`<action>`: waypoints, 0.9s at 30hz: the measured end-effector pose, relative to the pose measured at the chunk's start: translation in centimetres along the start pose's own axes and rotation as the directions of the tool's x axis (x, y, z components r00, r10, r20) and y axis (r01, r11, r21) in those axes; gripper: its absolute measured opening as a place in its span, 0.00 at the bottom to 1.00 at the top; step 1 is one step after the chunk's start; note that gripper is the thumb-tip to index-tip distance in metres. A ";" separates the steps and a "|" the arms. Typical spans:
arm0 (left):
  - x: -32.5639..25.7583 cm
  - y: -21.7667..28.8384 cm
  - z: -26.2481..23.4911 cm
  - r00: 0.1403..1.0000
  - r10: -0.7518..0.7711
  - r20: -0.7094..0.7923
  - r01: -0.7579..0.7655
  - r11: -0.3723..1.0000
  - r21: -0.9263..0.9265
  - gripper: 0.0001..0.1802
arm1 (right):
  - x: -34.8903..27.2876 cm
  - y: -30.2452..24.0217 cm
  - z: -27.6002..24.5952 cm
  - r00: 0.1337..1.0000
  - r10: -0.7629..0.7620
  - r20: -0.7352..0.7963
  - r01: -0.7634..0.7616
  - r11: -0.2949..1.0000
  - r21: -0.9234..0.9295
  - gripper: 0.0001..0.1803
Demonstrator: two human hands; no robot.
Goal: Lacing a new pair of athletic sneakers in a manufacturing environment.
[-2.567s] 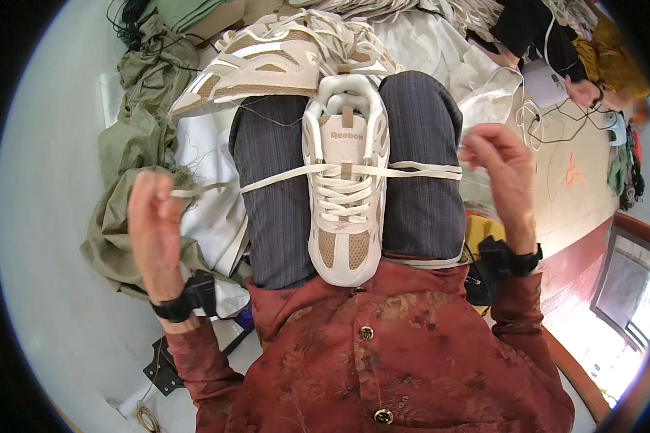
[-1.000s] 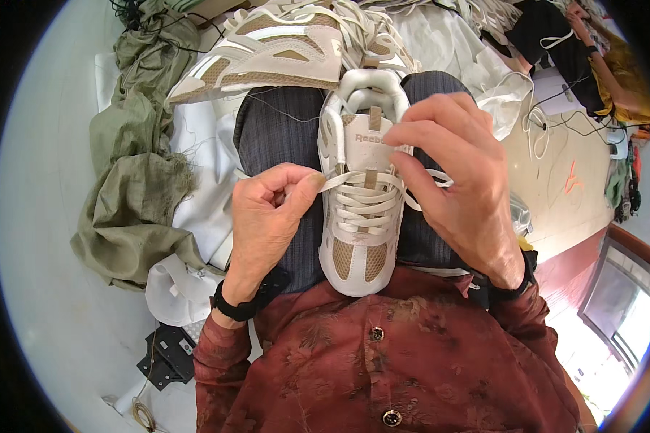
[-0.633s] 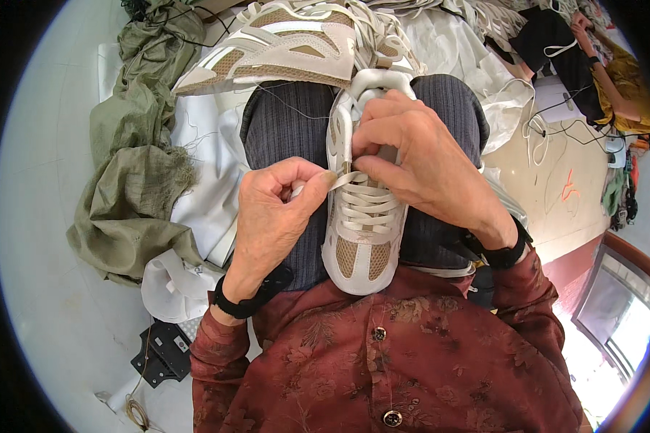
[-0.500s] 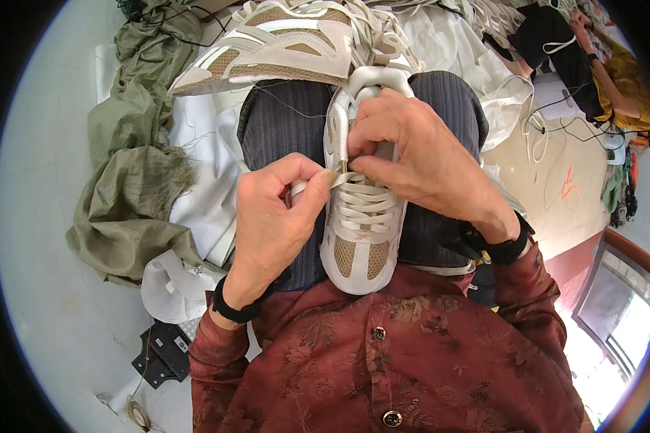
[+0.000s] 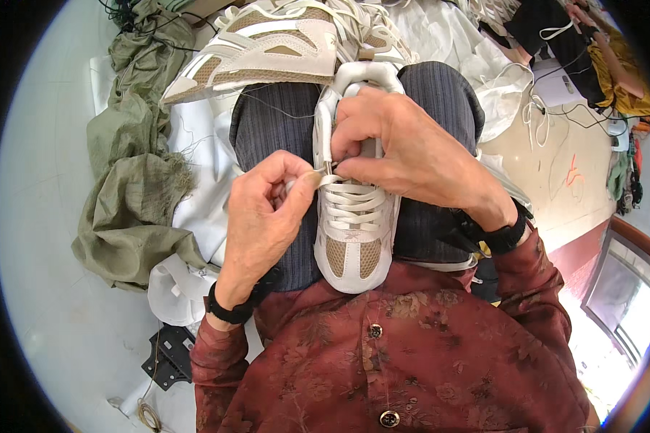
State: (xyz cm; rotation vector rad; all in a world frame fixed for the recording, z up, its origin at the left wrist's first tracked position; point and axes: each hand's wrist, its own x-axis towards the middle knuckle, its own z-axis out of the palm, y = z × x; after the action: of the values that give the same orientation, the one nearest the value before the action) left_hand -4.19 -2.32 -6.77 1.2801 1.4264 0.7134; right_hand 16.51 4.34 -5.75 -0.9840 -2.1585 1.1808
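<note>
A white and tan mesh sneaker upper [image 5: 354,252] rests between my knees, its toe toward me. A pale flat shoelace [image 5: 354,206] crosses its front in several rows. My left hand [image 5: 267,209] pinches the lace between thumb and forefinger at the left eyelet edge. My right hand [image 5: 404,148] has its thumb and fingers closed over the throat opening beside that same edge. What those right fingertips grip is hidden within the opening.
More shoe uppers [image 5: 274,54] are heaped beyond my knees, a loose thread trailing from them. Green cloth [image 5: 126,209] lies at left, white cloth [image 5: 448,43] at far right. Another person's arm [image 5: 617,65] shows at the upper right, near cables.
The view has shifted slightly, so the shoe and both hands appear a little further left. Both hands keep nearly the same hold at the left eyelet edge.
</note>
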 end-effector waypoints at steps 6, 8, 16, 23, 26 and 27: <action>0.4 0.4 0.7 0.999 -0.037 0.003 0.037 0.997 -0.061 0.05 | -0.3 0.7 0.6 0.993 -0.098 -0.061 0.097 0.995 -0.015 0.05; 0.3 0.1 1.0 0.982 0.089 -0.165 -0.098 0.994 -0.046 0.03 | -0.3 0.4 0.2 0.980 -0.167 -0.104 0.162 0.985 -0.059 0.05; -0.5 0.9 1.3 0.919 0.388 -0.074 -0.359 0.898 0.255 0.11 | -1.3 -0.8 -3.3 0.920 0.294 -0.259 -0.180 0.904 0.388 0.05; -0.2 1.0 1.3 0.918 0.394 -0.045 -0.372 0.896 0.243 0.08 | -2.1 0.1 -3.6 0.905 0.424 -0.016 -0.241 0.545 0.803 0.09; -0.4 1.5 1.2 0.913 0.401 -0.072 -0.378 0.900 0.217 0.07 | -2.3 1.0 -4.5 0.920 0.391 0.000 -0.160 0.377 0.912 0.10; -0.7 1.8 1.1 0.966 0.251 -0.055 -0.242 0.961 0.131 0.06 | -2.5 1.8 -5.1 0.932 0.361 -0.018 -0.113 0.339 0.934 0.10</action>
State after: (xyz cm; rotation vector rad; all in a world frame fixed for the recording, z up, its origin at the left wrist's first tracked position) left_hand -2.70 -2.71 -5.25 1.5612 1.3993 0.8552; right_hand 22.26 5.61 -4.84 -0.8023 -0.8017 1.9656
